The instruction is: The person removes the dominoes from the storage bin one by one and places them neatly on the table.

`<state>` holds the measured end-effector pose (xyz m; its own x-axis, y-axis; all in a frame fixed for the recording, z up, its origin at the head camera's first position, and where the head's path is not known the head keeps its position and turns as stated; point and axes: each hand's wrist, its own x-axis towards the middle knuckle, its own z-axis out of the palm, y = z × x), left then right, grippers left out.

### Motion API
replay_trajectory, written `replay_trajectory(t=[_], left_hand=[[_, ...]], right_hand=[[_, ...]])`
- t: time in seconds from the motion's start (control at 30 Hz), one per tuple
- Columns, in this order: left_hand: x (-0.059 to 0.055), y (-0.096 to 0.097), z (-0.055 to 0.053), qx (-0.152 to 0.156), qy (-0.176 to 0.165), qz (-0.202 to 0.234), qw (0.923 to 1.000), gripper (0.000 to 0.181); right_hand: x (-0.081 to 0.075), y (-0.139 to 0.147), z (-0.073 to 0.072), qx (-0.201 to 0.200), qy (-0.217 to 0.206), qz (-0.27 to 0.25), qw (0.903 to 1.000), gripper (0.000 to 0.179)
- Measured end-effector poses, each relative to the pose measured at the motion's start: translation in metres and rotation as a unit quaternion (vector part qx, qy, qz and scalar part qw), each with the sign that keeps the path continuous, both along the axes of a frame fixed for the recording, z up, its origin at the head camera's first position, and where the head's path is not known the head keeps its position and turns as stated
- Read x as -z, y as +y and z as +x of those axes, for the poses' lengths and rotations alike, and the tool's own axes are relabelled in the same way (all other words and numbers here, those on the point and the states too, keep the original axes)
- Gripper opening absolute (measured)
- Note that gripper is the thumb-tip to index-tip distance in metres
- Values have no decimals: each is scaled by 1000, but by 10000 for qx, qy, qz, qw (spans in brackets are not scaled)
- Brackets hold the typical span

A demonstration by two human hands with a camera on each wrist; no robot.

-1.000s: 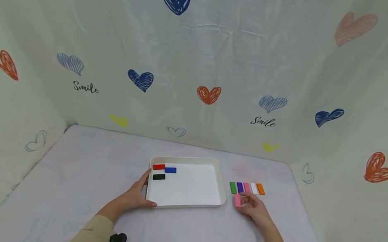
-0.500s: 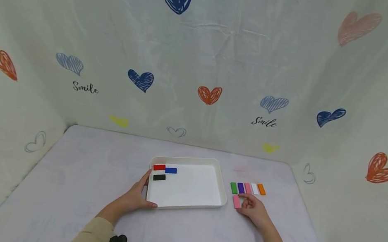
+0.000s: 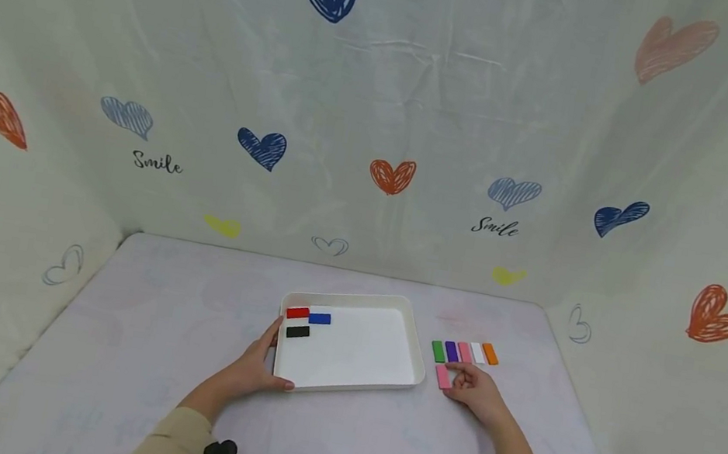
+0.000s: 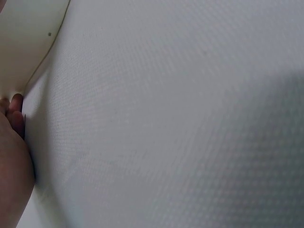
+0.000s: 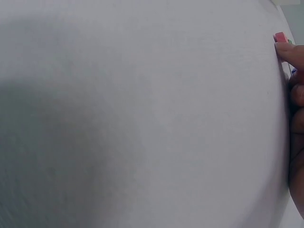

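My left hand (image 3: 254, 369) holds the left side of a shallow white tray (image 3: 362, 352), its thumb at the near edge and its fingers along the left wall. A red block (image 3: 298, 313), a blue block (image 3: 320, 318) and a black block (image 3: 298, 332) lie flat inside, toward the tray's far left corner. To the right of the tray, my right hand (image 3: 480, 395) pinches a small flat pink block (image 3: 443, 377) between thumb and finger, low at the table. The right wrist view catches the thumb against the pink block (image 5: 281, 37).
Just beyond my right hand lies a slanted row of blocks: green (image 3: 438, 351), purple (image 3: 452, 352), another pink (image 3: 464, 352), white (image 3: 477, 353) and orange (image 3: 490, 353). A pale cloth covers the table (image 3: 346, 444); a curtain printed with hearts (image 3: 393, 176) hangs behind and at both sides.
The pinched pink block has shifted slightly left, and my right hand has barely moved with it. My left hand and the tray keep their places.
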<state>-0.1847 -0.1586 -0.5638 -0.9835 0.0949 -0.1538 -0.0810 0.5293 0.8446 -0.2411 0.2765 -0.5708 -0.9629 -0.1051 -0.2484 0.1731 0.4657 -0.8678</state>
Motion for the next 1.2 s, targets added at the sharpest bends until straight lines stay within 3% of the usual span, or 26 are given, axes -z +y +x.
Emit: replay_trajectory(t=[0.8, 1.2], left_hand=[[0, 0, 0, 8, 34, -15, 10000, 129], [-3, -1, 1, 41, -41, -2, 10000, 129]], right_hand=[[0, 4, -2, -107, -53, 18, 9999, 51], [-24, -11, 11, 262, 346, -403, 9982, 46]])
